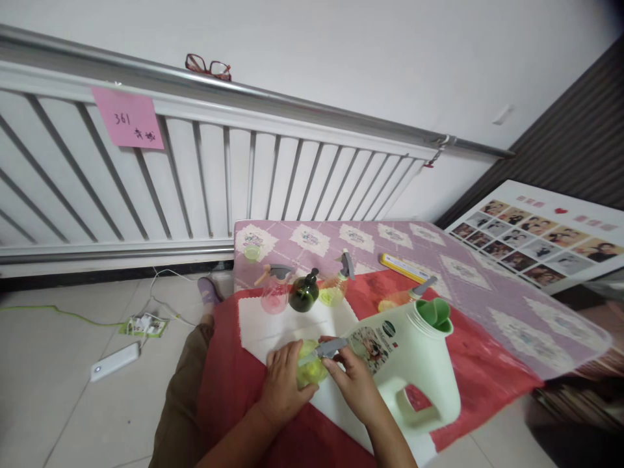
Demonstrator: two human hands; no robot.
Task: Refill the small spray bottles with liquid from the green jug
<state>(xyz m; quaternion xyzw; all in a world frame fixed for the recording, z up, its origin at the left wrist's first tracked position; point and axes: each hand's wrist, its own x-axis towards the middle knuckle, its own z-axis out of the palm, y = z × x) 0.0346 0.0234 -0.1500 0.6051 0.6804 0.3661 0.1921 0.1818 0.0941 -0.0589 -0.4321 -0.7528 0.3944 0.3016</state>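
Observation:
My left hand (283,376) wraps round the body of a yellow-green spray bottle (311,372) low over the table. The fingers of my right hand (348,374) are closed on its grey spray head (329,348). Just to the right stands a large pale green jug (419,351) with a handle and a green cap. Behind my hands are a pink spray bottle (274,298), a dark green pump bottle (304,292) and another yellow spray bottle (334,291). An orange spray bottle (394,301) is partly hidden behind the jug.
A white sheet (253,322) lies on a red cloth (482,367) over a patterned purple cover (336,235). A yellow box (404,266) and a small pale green cup-like thing (252,253) sit farther back. A white radiator (212,175) lines the wall; a photo board (541,237) leans right.

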